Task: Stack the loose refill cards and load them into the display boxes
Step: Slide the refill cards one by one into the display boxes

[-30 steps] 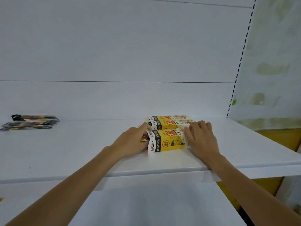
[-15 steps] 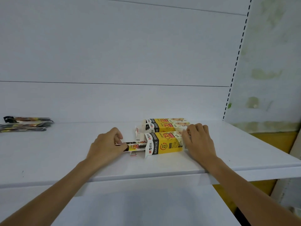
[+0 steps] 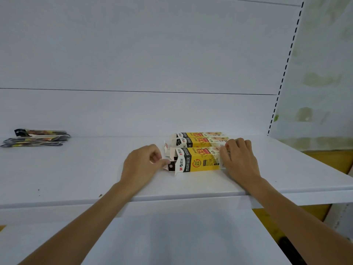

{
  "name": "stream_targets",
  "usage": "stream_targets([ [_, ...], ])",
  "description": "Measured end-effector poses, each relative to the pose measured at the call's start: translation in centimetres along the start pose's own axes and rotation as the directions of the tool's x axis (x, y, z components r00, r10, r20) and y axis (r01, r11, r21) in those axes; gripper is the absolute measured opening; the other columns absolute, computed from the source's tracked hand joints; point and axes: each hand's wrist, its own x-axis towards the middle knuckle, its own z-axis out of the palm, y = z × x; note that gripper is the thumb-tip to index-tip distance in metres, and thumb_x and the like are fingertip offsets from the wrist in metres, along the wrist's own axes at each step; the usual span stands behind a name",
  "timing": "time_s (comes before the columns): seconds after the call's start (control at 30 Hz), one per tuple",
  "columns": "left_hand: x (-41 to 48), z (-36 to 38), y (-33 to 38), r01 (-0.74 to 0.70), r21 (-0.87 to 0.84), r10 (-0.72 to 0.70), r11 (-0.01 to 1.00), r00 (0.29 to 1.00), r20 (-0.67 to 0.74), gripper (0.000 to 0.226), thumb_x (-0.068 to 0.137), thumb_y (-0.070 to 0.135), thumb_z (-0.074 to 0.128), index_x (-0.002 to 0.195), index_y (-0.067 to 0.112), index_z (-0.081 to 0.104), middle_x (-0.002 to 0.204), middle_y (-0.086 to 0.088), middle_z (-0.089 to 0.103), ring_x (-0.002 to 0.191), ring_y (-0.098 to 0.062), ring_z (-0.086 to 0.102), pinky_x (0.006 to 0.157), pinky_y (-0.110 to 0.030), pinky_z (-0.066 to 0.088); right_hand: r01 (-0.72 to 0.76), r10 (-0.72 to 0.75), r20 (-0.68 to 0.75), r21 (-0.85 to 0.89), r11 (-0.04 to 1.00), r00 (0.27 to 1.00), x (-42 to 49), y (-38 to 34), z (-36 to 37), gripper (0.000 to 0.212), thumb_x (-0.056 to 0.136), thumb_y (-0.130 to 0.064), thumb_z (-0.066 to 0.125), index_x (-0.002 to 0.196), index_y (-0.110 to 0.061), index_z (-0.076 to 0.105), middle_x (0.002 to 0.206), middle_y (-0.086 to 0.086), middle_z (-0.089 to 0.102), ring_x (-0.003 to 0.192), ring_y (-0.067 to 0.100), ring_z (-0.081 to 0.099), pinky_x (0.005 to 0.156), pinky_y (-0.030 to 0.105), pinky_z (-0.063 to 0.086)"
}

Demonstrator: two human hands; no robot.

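Closest to my camera is the lower shelf [image 3: 172, 238], white, with both forearms reaching over it to the upper shelf [image 3: 76, 169]. On that upper shelf my left hand [image 3: 141, 164] sits with its fingers curled, and the thumb and forefinger meet at the black, hole-punched end of a refill card [image 3: 171, 166]. From here it reads as a light pinch on that tip. The card pokes out of the open left end of the nearest display box [image 3: 200, 159], with most of its length already inside. The box lies on its side, lengthwise left to right, yellow with a black and white band, and its end flaps are splayed open. My right hand [image 3: 239, 161] grips the opposite end of this same box, fingers curled over its top edge and the heel of the hand down on the shelf. Just behind, touching or nearly so, lies the middle display box [image 3: 198, 142], its left flap also open. The far display box [image 3: 198, 134] lies behind it. Well off to the left, near the rear of the shelf, the loose refill cards [image 3: 36, 139] lie in a low, untidy pile. Behind everything stands the white back panel [image 3: 152, 54], and a slotted upright [image 3: 282, 81] runs along its right edge.
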Motion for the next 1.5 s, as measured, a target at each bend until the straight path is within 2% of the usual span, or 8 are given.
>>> stream_targets([
  [0.2, -0.1, 0.6, -0.4, -0.196, 0.295, 0.173, 0.935, 0.98, 0.101, 0.017, 0.087, 0.03, 0.058, 0.102, 0.025, 0.062, 0.107, 0.008, 0.056, 0.105, -0.016, 0.047, 0.082, -0.025, 0.028, -0.019, 0.019, 0.088, -0.002, 1.0, 0.996, -0.1, 0.0, -0.1, 0.015, 0.07, 0.0, 0.066, 0.082, 0.002, 0.057, 0.073, 0.02, 0.056, 0.062, 0.035, 0.049, 0.056, 0.04, 0.039],
  [0.47, -0.3, 0.5, 0.2, -0.341, 0.174, 0.273, 0.924, 0.906, 0.324, 0.031, 0.075, 0.028, 0.042, 0.086, 0.023, 0.072, 0.09, 0.008, 0.069, 0.099, -0.017, 0.054, 0.084, -0.03, 0.042, -0.006, 0.004, 0.08, 0.028, 1.0, 0.997, 0.1, 0.1, -0.5, 0.041, 0.069, -0.002, 0.072, 0.098, -0.001, 0.043, 0.074, 0.02, 0.058, 0.062, 0.034, 0.051, 0.057, 0.038, 0.04],
  [0.87, -0.1, 0.6, 0.1, -0.173, 0.009, 0.148, 0.985, 0.867, 0.476, 0.042, 0.075, 0.025, 0.039, 0.114, 0.026, 0.056, 0.105, 0.012, 0.051, 0.107, -0.013, 0.047, 0.088, -0.025, 0.042, -0.133, 0.102, 0.238, 0.115, 0.984, 0.966, 0.1, -0.1, -0.5, 0.031, 0.067, -0.003, 0.074, 0.093, 0.003, 0.059, 0.082, 0.019, 0.061, 0.074, 0.037, 0.053, 0.051, 0.038, 0.045],
  [0.97, 0.2, 0.5, -0.2, -0.069, -0.145, 0.121, 0.987, 0.914, 0.388, 0.037, 0.087, 0.008, 0.054, 0.115, 0.031, 0.053, 0.116, 0.013, 0.052, 0.11, -0.009, 0.05, 0.085, -0.007, 0.037, -0.207, 0.157, 0.273, 0.163, 0.965, 0.949, 0.1, 0.0, -0.4, 0.017, 0.087, -0.013, 0.049, 0.096, -0.002, 0.058, 0.09, 0.016, 0.061, 0.084, 0.035, 0.051, 0.055, 0.034, 0.04],
  [1.07, 0.6, 0.5, -0.7, 0.049, -0.171, 0.009, 0.984, 0.946, 0.324, 0.031, 0.083, 0.02, 0.056, 0.112, 0.031, 0.054, 0.119, 0.013, 0.055, 0.115, -0.009, 0.049, 0.091, -0.021, 0.037, -0.254, 0.189, 0.352, 0.15, 0.955, 0.917, 0.0, 0.0, -0.2, 0.041, 0.091, -0.026, 0.022, 0.105, -0.006, 0.055, 0.104, 0.013, 0.057, 0.098, 0.031, 0.045, 0.06, 0.028, 0.035],
  [1.17, 0.3, 0.6, 0.2, -0.095, 0.039, 0.065, 0.995, 0.882, 0.467, 0.045, 0.073, 0.045, 0.036, 0.108, 0.026, 0.058, 0.104, 0.014, 0.055, 0.106, -0.012, 0.051, 0.087, -0.028, 0.038, -0.392, 0.28, 0.39, 0.244, 0.887, 0.877, 0.3, -0.3, -1.2, 0.034, 0.096, -0.031, 0.03, 0.112, -0.012, 0.054, 0.114, 0.005, 0.052, 0.108, 0.024, 0.038, 0.067, 0.026, 0.036],
  [1.27, 0.3, 1.2, 0.1, -0.325, 0.27, 0.202, 0.906, 0.894, 0.399, 0.052, 0.077, 0.042, 0.012, 0.096, 0.019, 0.054, 0.097, 0.006, 0.051, 0.102, -0.017, 0.045, 0.095, -0.037, 0.035, -0.547, 0.37, 0.439, 0.401, 0.735, 0.819, 0.9, -0.8, -3.1, 0.042, 0.092, -0.052, 0.04, 0.113, -0.021, 0.06, 0.117, -0.002, 0.051, 0.112, 0.019, 0.037, 0.075, 0.03, 0.04],
  [1.5, 0.5, 0.9, 0.3, -0.286, 0.282, 0.104, 0.916, 0.846, 0.523, 0.04, 0.075, 0.033, 0.021, 0.092, 0.011, 0.05, 0.105, -0.004, 0.058, 0.106, -0.022, 0.045, 0.087, -0.036, 0.04, -0.479, 0.322, 0.454, 0.288, 0.829, 0.83, 1.4, -1.2, -3.7, 0.068, 0.077, -0.071, 0.03, 0.115, -0.024, 0.063, 0.125, 0.0, 0.052, 0.118, 0.021, 0.039, 0.094, 0.041, 0.033],
])
